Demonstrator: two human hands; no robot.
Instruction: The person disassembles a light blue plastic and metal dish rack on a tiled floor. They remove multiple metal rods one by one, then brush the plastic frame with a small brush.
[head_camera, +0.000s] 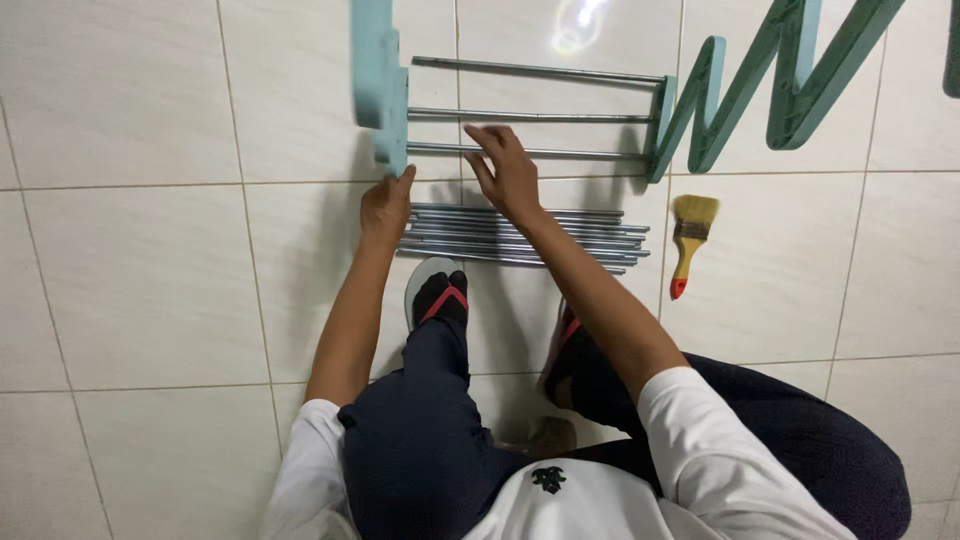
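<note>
My left hand (385, 205) grips the lower end of a pale green zigzag side piece (378, 80) that stands on the tiled floor. Three metal rods (530, 112) run from it to a second green zigzag piece (700, 105) on the right. My right hand (505, 172) hovers with spread fingers over the lowest fitted rod (570, 153), touching or nearly touching it. A bundle of several loose metal rods (560, 240) lies on the floor just below both hands.
A paintbrush (690, 235) with a yellow handle and red tip lies right of the rod bundle. More green zigzag pieces (830, 70) lie at the top right. My feet in red-strapped sandals (440, 290) rest below the rods on white floor tiles (130, 260).
</note>
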